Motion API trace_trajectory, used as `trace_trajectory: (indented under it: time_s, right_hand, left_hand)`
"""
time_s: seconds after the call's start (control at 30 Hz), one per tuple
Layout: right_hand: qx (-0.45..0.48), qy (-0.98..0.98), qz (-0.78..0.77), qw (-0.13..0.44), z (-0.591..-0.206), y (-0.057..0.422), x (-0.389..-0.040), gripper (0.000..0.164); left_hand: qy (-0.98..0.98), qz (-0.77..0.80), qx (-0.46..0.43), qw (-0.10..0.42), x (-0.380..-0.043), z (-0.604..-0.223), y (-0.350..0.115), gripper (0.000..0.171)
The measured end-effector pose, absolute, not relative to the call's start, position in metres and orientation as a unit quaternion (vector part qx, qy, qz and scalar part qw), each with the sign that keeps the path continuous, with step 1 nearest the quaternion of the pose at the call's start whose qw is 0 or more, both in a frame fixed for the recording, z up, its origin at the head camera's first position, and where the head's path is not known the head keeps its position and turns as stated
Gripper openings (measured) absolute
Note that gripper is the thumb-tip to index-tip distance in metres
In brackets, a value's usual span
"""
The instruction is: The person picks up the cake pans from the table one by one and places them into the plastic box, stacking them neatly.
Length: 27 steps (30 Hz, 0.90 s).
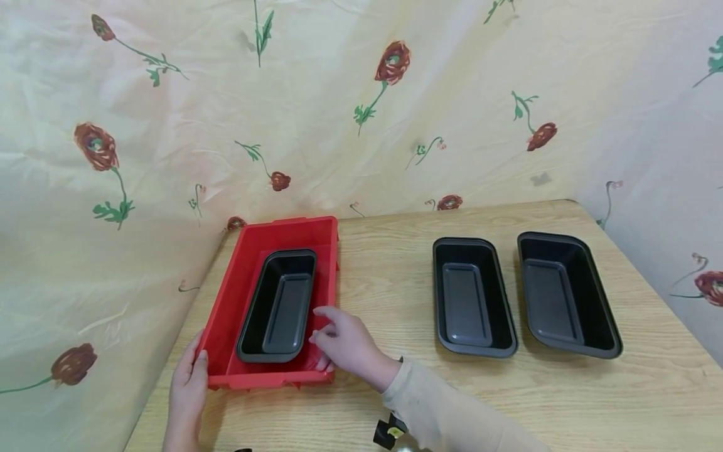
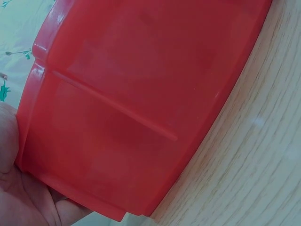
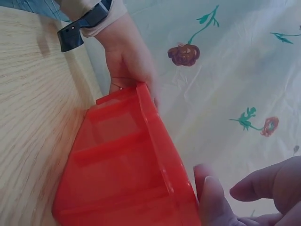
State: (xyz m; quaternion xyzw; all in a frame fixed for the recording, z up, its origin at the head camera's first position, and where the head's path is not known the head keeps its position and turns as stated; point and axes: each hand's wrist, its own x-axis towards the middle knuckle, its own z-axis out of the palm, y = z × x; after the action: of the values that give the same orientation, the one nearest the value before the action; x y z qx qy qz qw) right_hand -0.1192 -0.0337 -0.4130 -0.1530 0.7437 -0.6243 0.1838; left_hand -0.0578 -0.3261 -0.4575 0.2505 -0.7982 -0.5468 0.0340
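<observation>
A red plastic tray (image 1: 226,307) stands on the left part of the table, with one dark loaf pan (image 1: 285,314) lying in it. At the tray's near left corner my left hand (image 1: 189,383) grips the rim, thumb on top. The left wrist view shows that hand (image 2: 28,193) around the same corner, against the tray's outer wall (image 2: 122,108). My right hand (image 1: 350,342) reaches over the near right rim, thumb and index finger apart beside the pan. In the right wrist view, fingertips of the right hand (image 3: 263,197) are right at the rim.
Two more dark loaf pans, a middle one (image 1: 465,301) and a far right one (image 1: 565,298), stand on the wooden table (image 1: 384,257). A flower-patterned cloth (image 1: 316,119) hangs behind and beside the table. A black object (image 1: 386,433) shows below the right sleeve.
</observation>
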Motion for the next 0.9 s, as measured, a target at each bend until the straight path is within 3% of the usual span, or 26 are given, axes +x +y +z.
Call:
trace_trajectory:
  time_s: [0.53, 0.9]
  right_hand:
    - [-0.17, 0.727, -0.652, 0.131, -0.411, -0.002, -0.122, 0.037]
    - [-0.16, 0.733, -0.648, 0.131, -0.408, 0.021, -0.12, 0.036]
  left_hand:
    - [-0.801, -0.544, 0.246, 0.041, -0.057, -0.459, -0.326, 0.056]
    - [-0.803, -0.542, 0.245, 0.041, -0.057, -0.458, -0.324, 0.057]
